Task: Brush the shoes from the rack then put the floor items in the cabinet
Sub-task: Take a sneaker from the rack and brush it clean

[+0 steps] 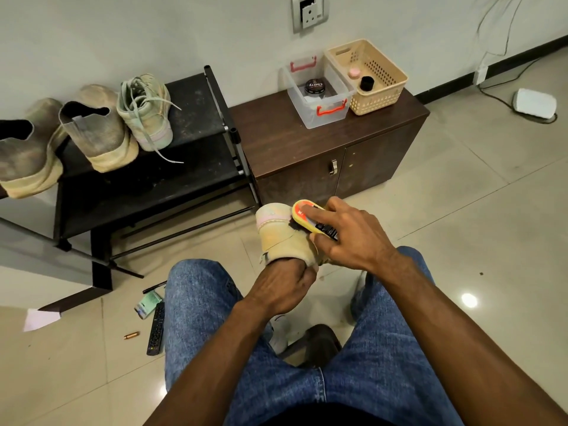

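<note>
Reaching forward over the person's knees, the right hand [344,233] grips a yellow shoe brush [310,218], index finger laid straight along its back and thumb curled against the near side, bristles pressed to a pale sneaker [282,232]. The left hand [282,287] is pushed into the sneaker's opening from below — its fingers are hidden inside, so whether they are curled or straight cannot be told. The sneaker is held in the air above the tiled floor, in front of the dark wooden cabinet [322,142].

On the black shoe rack [190,118] stand the matching sneaker [146,109] and 2 dusty boots [95,130]; the left boot is cut off by the frame edge. Much of the brush lies under the fingers, and its bristles are barely visible. On the cabinet top sit a clear tub [319,93] holding a polish tin [316,87] and a beige basket [368,75]. On the floor beside the left leg lie a remote [156,330], a pen [153,286], a small copper-coloured cylinder [131,335] and a green packet [147,304] — partly hidden by the jeans, too small to identify.
</note>
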